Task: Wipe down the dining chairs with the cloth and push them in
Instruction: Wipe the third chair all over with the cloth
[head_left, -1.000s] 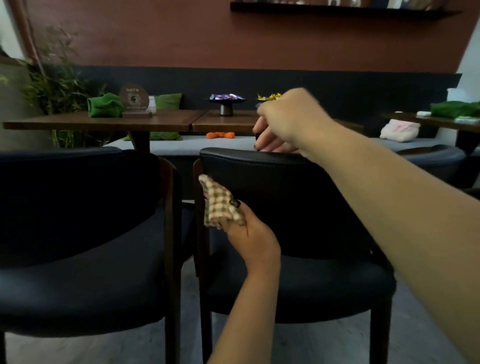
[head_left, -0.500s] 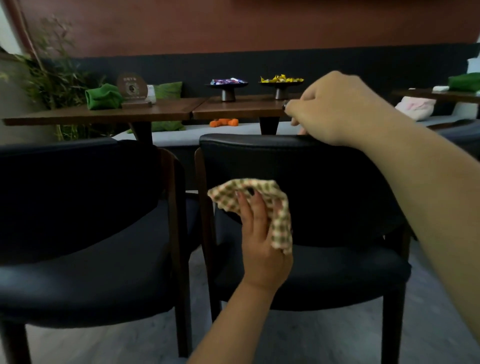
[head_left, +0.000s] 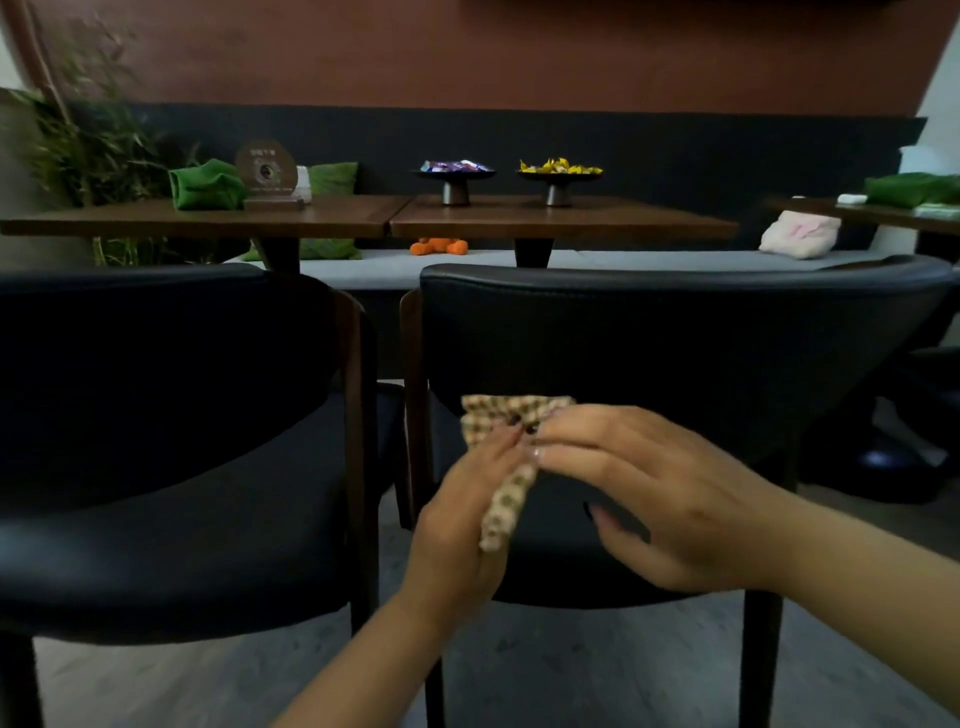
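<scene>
Centre of frame, low: checked cloth (head_left: 506, 457) bunched between both hands, in front of the right-hand chair (head_left: 675, 332). Left hand (head_left: 457, 530) grips its lower part, fingers curled round it; right hand (head_left: 660, 499) pinches the top edge with thumb and forefinger. Looks like a refold or hand swap, not an active wipe. Next move, my guess: flatten cloth to a pad, press it on the backrest or seat, sweep. Left-hand chair (head_left: 171, 415) sits beside it, lower left; both are apart from the table (head_left: 363, 221), so push-in not done. Upper left on the table: round wooden sign (head_left: 266, 169), writing too blurred to read. Two candy dishes (head_left: 454, 179) mid-table; no legible brands.
</scene>
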